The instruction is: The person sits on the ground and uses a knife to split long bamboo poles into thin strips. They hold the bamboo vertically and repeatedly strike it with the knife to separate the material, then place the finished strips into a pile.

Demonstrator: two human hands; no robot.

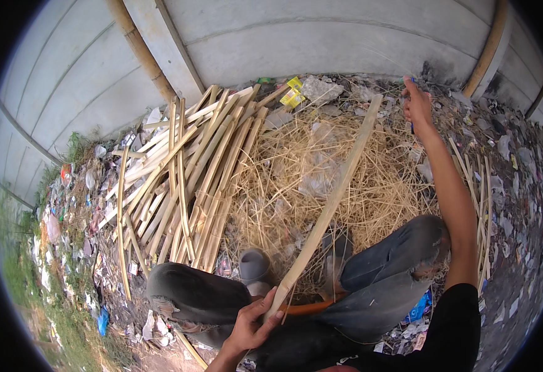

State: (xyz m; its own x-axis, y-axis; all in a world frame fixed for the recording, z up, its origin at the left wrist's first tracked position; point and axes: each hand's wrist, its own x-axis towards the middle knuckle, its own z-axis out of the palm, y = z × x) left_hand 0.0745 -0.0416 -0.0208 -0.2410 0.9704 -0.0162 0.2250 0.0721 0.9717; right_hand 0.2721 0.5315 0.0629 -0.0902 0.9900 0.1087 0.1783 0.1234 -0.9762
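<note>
My left hand (254, 323), low at the middle, is closed round the near end of a long, flat bamboo strip (328, 211). From there the strip slants up and away to the right, between my knees and over the shavings. My right arm reaches far out to the right, toward the wall. At its end my right hand (418, 109) is closed on a thin dark-blue object (413, 127); its kind is mostly hidden by the fingers. That hand is apart from the strip's far end. Loose pale shavings (271, 186) lie heaped under the strip.
Many split bamboo strips (212, 167) are piled at the left, leaning toward a concrete panel wall (327, 46). Thinner strips (483, 211) lie at the right. Litter covers the ground around. A yellow wrapper (292, 93) and a stone lump (322, 90) sit by the wall.
</note>
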